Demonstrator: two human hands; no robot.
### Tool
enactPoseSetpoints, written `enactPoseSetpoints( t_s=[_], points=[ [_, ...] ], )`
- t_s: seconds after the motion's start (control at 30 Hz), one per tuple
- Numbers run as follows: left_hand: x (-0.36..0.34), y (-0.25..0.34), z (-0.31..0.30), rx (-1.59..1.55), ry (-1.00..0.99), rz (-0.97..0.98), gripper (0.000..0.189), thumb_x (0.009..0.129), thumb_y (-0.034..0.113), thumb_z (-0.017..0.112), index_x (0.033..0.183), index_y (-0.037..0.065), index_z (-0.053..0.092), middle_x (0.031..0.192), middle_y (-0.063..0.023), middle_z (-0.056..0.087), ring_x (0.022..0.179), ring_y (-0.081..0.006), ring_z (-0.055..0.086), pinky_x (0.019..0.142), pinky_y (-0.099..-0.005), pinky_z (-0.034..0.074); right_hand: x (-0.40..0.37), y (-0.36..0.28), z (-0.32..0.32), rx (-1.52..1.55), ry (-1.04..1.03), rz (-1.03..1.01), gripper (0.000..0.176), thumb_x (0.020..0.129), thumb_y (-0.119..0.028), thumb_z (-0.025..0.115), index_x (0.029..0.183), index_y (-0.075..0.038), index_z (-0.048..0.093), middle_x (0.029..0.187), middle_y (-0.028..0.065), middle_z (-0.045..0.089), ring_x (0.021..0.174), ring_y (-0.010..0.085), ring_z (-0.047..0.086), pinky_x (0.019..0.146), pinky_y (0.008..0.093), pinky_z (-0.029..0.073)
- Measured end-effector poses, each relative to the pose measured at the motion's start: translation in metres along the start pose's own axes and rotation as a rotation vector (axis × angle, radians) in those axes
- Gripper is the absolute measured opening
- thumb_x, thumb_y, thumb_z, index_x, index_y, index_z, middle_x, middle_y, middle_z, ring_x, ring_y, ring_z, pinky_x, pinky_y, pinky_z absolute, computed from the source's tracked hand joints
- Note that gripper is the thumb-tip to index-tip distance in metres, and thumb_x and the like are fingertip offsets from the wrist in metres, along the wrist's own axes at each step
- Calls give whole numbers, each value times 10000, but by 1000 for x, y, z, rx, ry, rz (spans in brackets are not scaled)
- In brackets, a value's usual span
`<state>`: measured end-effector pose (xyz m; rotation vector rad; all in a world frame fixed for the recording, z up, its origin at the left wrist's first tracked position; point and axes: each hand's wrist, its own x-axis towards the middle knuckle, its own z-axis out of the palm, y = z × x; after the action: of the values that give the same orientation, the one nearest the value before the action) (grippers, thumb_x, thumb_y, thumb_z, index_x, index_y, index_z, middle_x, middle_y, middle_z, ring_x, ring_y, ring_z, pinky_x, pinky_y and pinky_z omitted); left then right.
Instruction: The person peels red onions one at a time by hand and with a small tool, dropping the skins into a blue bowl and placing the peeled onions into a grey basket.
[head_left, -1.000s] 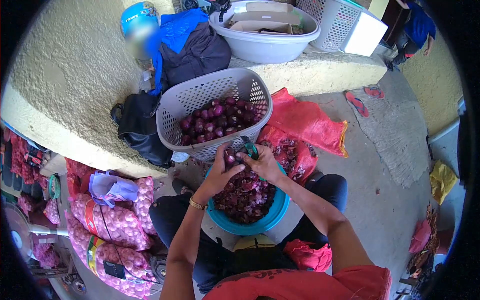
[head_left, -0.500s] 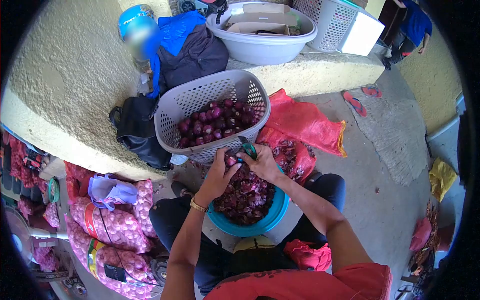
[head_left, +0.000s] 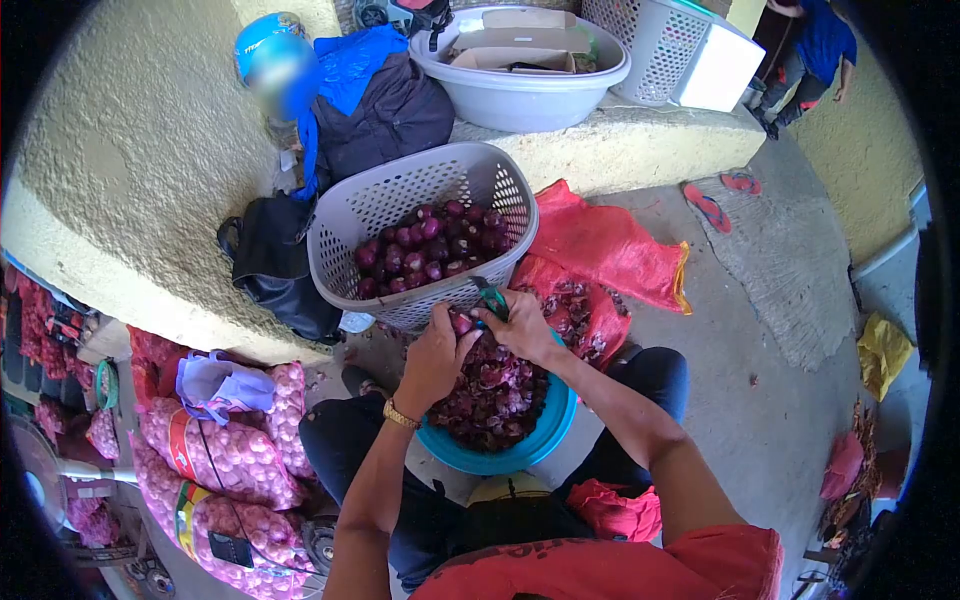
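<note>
My left hand (head_left: 438,348) is closed around a red onion (head_left: 461,324), part of which shows between the fingers. Right beside it, my right hand (head_left: 519,327) grips a knife (head_left: 489,295) with a green handle and a dark blade. Both hands meet over a blue basin (head_left: 465,457) heaped with purple onion skins (head_left: 495,395). Just beyond them stands a grey perforated basket (head_left: 330,235) with many peeled red onions (head_left: 430,240) inside.
A red mesh sack (head_left: 615,250) with more skins lies right of the basket. Sacks of onions (head_left: 235,455) stack at left under a purple bag (head_left: 225,385). A black bag (head_left: 275,260) leans by the wall. Slippers (head_left: 708,208) lie ahead; a person in blue (head_left: 822,50) stands far right.
My hands stay together on the onion, with only a slight shift of the fingers and knife. The person at the far right has moved a little.
</note>
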<state>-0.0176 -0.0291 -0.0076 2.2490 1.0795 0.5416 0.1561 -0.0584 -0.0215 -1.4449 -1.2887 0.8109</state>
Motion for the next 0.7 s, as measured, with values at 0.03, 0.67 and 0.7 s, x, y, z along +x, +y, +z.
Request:
enactPoseSetpoints(
  t_s=[0.03,0.67,0.7],
  points=[
    [-1,2,1,103,18,15,515,938,339,559,1229,-24,339,1013,-285,589,892,-452,607,709,-489,502,1,10,4,-59,19,-96,137,836,-87,680,863,30,614,620,130,544,548,217,454,542,364,430],
    [-1,-5,-2,-221,-32,-119,517,966,312,527,1302,-19,315,1126,-341,540,1056,-509,519,859,-487,429,2,9,-3,-85,-64,-43,253,886,-217,662,877,34,629,619,158,537,557,184,445,557,378,432],
    [2,-10,0,-265,50,-77,513,968,315,524,1299,-18,317,1117,-336,546,1041,-507,527,848,-490,431,2,6,-1,-166,-11,-88,304,910,-269,637,884,34,614,648,179,557,564,213,471,577,399,440]
  ],
)
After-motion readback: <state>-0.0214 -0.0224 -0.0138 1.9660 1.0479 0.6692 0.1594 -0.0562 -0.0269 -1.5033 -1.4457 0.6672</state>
